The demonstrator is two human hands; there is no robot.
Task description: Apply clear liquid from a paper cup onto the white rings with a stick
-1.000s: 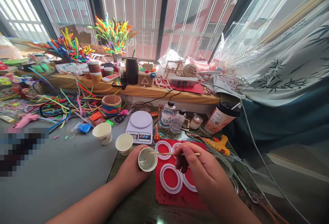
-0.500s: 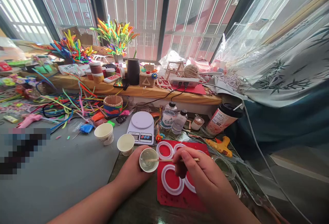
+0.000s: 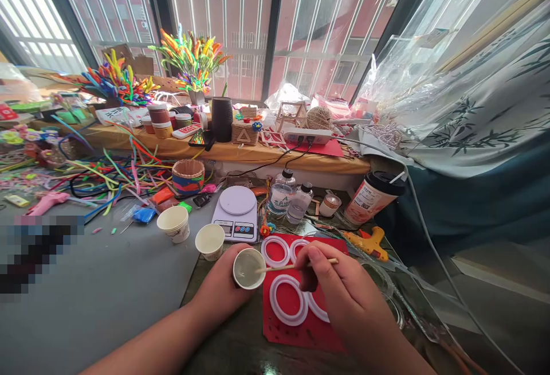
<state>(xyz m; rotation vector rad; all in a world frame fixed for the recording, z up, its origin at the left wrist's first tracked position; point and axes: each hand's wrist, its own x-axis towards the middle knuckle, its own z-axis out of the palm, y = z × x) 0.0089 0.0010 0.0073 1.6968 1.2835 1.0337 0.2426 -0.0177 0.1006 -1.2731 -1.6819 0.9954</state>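
My left hand (image 3: 227, 283) is wrapped round a paper cup (image 3: 249, 269) that holds a cloudy, clear liquid. Pinched in my right hand (image 3: 329, 274) is a thin wooden stick (image 3: 283, 267), its far end inside the cup at the right side. Under my right hand lies a red sheet (image 3: 283, 335) bearing several white ring molds (image 3: 289, 300), some partly hidden by the hand. Two more paper cups (image 3: 209, 242) (image 3: 173, 224) stand to the left of the held one.
A white kitchen scale (image 3: 235, 213) stands behind the cups, with two clear bottles (image 3: 281, 194) (image 3: 299, 204) to its right. Further right are a small jar (image 3: 330, 205), a yellow glue gun (image 3: 369, 243) and a lidded drink cup (image 3: 373, 198). Colourful pipe cleaners (image 3: 107, 177) cover the back left.
My right hand has shifted slightly right with the stick, whose tip moved from the cup's middle toward its right side. The left hand and cup have stayed about where they were.
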